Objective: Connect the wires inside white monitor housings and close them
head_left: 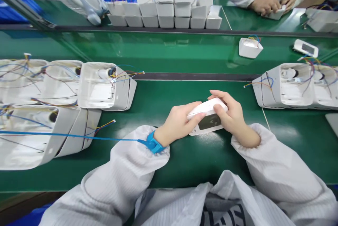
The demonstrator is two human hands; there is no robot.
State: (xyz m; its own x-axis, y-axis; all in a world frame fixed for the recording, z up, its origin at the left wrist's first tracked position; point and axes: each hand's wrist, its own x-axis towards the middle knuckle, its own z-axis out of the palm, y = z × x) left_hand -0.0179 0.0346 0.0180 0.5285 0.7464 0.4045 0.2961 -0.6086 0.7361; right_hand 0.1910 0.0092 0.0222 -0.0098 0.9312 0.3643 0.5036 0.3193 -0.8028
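Note:
Both my hands hold a small white device with a dark display [211,122], just above the green bench in front of me. Around its left end my left hand [181,118] is closed, the thumb lying along the top edge. My right hand [229,111] grips the other end, its thumb pressing near the top and its fingers behind. The display faces me, partly covered by the right thumb. A blue wrist strap [153,144] with a cord running left is on my left wrist.
White open housings with wires stand at left [105,85] and right [280,85]. Beyond the dark rail [185,76] are a small white box [250,48] and another display unit [306,47]. Stacked white boxes [166,7] and a co-worker's hands [269,6] are at the back.

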